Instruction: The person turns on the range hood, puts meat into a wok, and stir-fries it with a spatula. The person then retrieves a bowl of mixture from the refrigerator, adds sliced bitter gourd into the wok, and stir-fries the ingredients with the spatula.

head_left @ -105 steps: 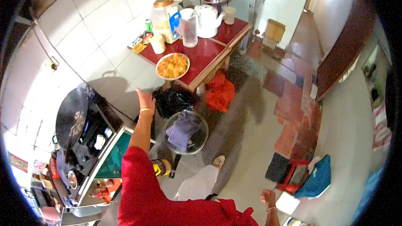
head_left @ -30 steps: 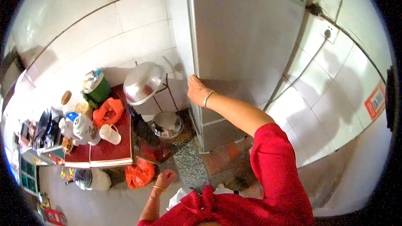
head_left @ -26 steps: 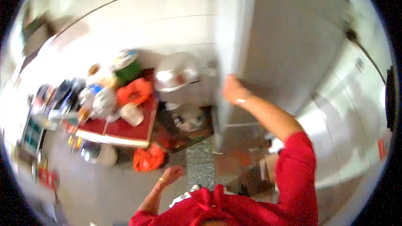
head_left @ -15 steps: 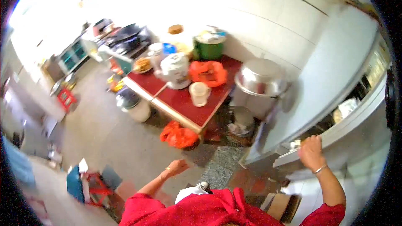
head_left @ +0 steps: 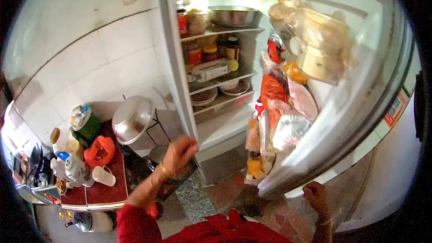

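The refrigerator stands with its door swung wide to the right. My left hand, slightly blurred, hovers in front of the cabinet's lower left edge; its fingers are curled with nothing seen in them. Below the door's lower edge, my right hand is closed in a loose fist, and no object shows in it. Inside, a metal bowl sits on the top shelf. Jars and a plastic bottle rest on the middle shelf. Several bags, among them a red one, fill the door racks.
At left, a red table bears a white kettle, a white cup, a red plastic bag and a green bucket. A large metal basin stands between table and refrigerator. A white wall bounds the right side.
The view has turned right toward the refrigerator, and its door has swung from slightly ajar to wide. My right hand has left the door's edge; my left hand has risen toward the cabinet.
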Demonstrator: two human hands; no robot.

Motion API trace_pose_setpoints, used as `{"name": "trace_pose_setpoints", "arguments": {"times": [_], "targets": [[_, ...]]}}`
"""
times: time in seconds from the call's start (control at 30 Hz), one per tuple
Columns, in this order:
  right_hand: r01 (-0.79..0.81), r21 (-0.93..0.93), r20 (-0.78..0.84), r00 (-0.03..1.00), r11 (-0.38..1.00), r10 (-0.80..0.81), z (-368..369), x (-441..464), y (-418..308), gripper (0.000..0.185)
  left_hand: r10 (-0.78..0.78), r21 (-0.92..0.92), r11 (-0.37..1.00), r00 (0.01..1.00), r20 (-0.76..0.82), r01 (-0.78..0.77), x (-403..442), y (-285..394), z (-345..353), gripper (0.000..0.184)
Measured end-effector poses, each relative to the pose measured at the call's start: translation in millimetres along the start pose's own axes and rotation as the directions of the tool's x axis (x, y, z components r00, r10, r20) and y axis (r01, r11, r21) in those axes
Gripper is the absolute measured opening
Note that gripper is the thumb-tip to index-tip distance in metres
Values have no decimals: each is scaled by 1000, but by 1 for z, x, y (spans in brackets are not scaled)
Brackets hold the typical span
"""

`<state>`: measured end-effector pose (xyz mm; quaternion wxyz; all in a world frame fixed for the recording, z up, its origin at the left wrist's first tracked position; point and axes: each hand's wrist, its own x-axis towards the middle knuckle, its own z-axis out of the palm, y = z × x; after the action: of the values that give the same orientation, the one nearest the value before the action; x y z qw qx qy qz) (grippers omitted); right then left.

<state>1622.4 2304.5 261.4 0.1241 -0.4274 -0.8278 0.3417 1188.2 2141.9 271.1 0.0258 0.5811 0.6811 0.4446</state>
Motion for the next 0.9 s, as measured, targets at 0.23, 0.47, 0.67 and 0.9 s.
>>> {"name": "trace_pose_setpoints", "arguments": {"times": [0.23,0.47,0.67,0.9], "targets": [[-40,158,-284,955,987,84,-22,-5,38,50,-321,-676,736,897,-304,35,303,62,19,42],[-257,389,-407,813,885,415,-38,30,94,52,-816,-823,496,474,-332,277,451,58,22,66],[-78,502,-572,717,861,398,-41,66,220,49,-801,-461,598,484,-352,655,504,17,-3,41],[46,555,-629,677,831,382,-34,96,278,46,-760,-243,610,470,-449,754,491,10,-16,30]]}}
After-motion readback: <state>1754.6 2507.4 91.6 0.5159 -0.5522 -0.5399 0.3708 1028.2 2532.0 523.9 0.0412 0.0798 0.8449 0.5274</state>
